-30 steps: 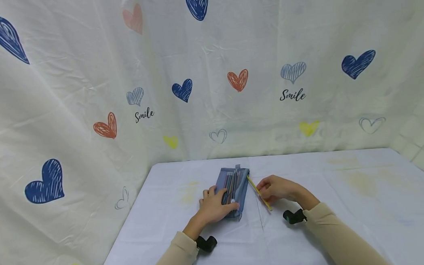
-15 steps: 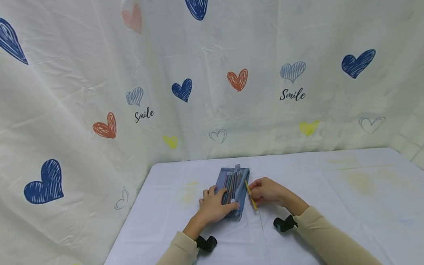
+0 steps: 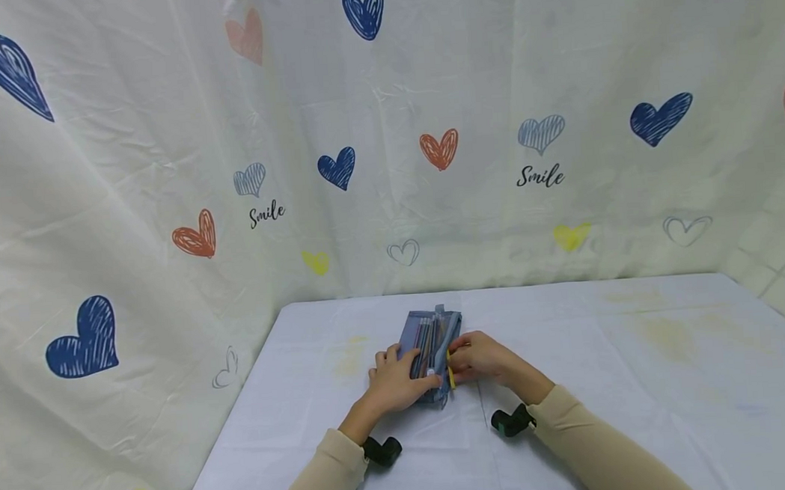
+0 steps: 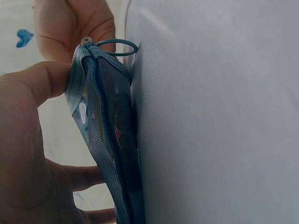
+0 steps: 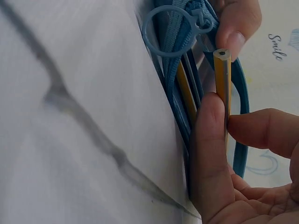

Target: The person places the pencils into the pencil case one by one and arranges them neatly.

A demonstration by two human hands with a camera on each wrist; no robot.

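Observation:
A blue mesh pencil case (image 3: 411, 330) with several pencils inside lies on the table. My left hand (image 3: 394, 386) holds it across its near part, thumb at the zipped edge and fingers spread toward the far left side. Between thumb and fingers, my right hand (image 3: 486, 358) pinches a yellow pencil (image 5: 223, 74) at the case's right side. In the right wrist view the zip stands open, and the pencil's flat end points up beside the opening. Another yellow pencil (image 5: 187, 93) shows inside. A ring zip pull (image 5: 150, 44) hangs at the near end.
A white cloth covers the table (image 3: 611, 396), with a crease running near the case. Behind it hangs a white curtain (image 3: 476, 60) printed with hearts. Each wrist carries a small black camera, one of them the right camera (image 3: 511, 421).
My right hand has moved left with the yellow pencil, from beside the case to its open right edge. The pencil has turned more upright in the head view. The left hand has stayed put.

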